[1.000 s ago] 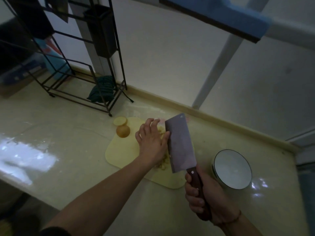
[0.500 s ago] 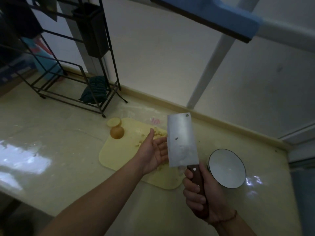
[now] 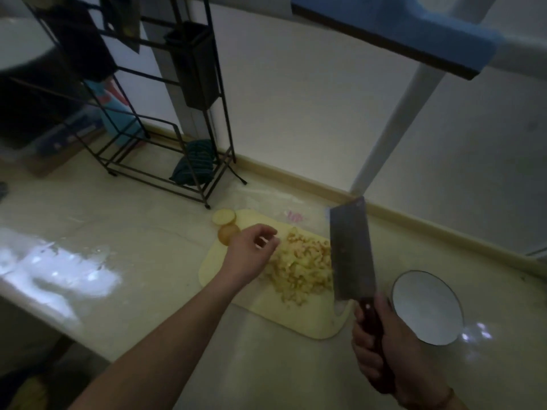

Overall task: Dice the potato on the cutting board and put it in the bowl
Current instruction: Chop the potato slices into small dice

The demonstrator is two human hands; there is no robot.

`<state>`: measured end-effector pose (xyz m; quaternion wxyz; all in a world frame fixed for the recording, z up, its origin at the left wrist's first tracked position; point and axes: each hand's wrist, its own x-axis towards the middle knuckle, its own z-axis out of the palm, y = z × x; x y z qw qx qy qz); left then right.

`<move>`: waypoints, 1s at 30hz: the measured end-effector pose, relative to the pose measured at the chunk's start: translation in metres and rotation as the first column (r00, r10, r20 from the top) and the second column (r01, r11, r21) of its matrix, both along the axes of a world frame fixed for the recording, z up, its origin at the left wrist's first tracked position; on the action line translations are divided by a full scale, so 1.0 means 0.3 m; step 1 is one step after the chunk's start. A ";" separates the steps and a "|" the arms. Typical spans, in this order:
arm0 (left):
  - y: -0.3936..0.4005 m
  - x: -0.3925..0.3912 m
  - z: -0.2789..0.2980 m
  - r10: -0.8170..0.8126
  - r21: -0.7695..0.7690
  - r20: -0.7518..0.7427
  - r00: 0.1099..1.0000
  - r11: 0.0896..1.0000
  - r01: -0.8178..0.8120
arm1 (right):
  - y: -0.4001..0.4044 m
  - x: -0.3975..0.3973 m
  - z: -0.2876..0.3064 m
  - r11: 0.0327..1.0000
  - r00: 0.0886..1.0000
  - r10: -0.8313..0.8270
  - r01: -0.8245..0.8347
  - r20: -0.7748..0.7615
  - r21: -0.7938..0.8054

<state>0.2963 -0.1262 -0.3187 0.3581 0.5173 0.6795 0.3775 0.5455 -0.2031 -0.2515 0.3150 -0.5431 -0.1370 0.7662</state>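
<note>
Dim, soft picture with wide-angle bending.
You see white glare on the glossy worktop [image 3: 59,273] at left, a small glint beside the bowl [image 3: 426,309], motion blur throughout, and dark, curved edges.

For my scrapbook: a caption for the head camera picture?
Right hand lifts cleaver beside diced potato; bowl waits.

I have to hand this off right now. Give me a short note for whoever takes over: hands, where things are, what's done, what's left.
Right hand grips the cleaver by its handle, blade raised over the cutting board.
Left hand hangs over the board with fingers loosely curled, holding nothing.
Diced potato lies in a pile mid-board, none in the bowl, which sits right of the board.
Two uncut potato pieces sit at the board's far left corner.
Done: most of the dicing. Left: dice those pieces, move everything into the bowl.
</note>
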 end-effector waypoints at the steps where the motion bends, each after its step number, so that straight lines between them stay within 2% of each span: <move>1: 0.011 -0.052 -0.011 0.003 0.066 -0.209 0.978 0.998 0.011 | -0.002 -0.007 0.005 0.999 0.996 0.044 -0.045 0.078 0.012; 2: 0.021 -0.103 -0.020 0.002 0.084 -0.366 0.931 0.996 0.031 | -0.004 -0.016 0.008 0.997 0.989 0.080 -0.082 0.126 0.011; 4: 0.033 -0.182 -0.028 -0.077 -0.030 -0.581 0.810 0.997 0.073 | -0.009 -0.048 0.011 0.990 0.978 0.139 -0.139 0.156 -0.008; 6: 0.036 -0.216 -0.029 -0.188 -0.150 -0.693 0.696 0.982 0.115 | -0.015 -0.086 0.008 0.980 0.968 0.197 -0.197 0.157 -0.020; 8: 0.036 -0.224 -0.035 -0.247 -0.198 -0.734 0.633 0.969 0.149 | -0.022 -0.124 0.000 0.973 0.964 0.231 -0.229 0.135 -0.031; 10: 0.039 -0.230 -0.039 -0.236 -0.189 -0.729 0.642 0.972 0.142 | -0.027 -0.156 -0.017 0.971 0.964 0.237 -0.238 0.116 -0.012; 13: 0.079 -0.258 -0.040 -0.069 -0.137 -0.641 0.764 0.990 -0.026 | -0.040 -0.193 -0.053 0.971 0.965 0.230 -0.237 0.130 0.042; 15: 0.126 -0.276 -0.035 -0.023 -0.234 -0.541 0.841 0.964 -0.124 | -0.053 -0.213 -0.073 0.972 0.967 0.212 -0.223 0.139 0.070; 16: 0.148 -0.279 -0.031 -0.038 -0.291 -0.524 0.851 0.947 -0.137 | -0.058 -0.222 -0.080 0.973 0.969 0.202 -0.216 0.145 0.083; 19: 0.190 -0.272 -0.021 -0.135 -0.371 -0.581 0.802 0.922 -0.114 | -0.067 -0.251 -0.098 0.975 0.968 0.188 -0.204 0.164 0.088; 25: 0.239 -0.250 -0.015 -0.248 -0.419 -0.646 0.722 0.906 -0.064 | -0.091 -0.310 -0.135 0.974 0.968 0.203 -0.215 0.147 0.073; 30: 0.210 -0.260 0.039 -0.203 -0.264 -0.645 0.736 0.964 0.034 | -0.131 -0.352 -0.163 0.980 0.977 0.187 -0.193 0.105 0.046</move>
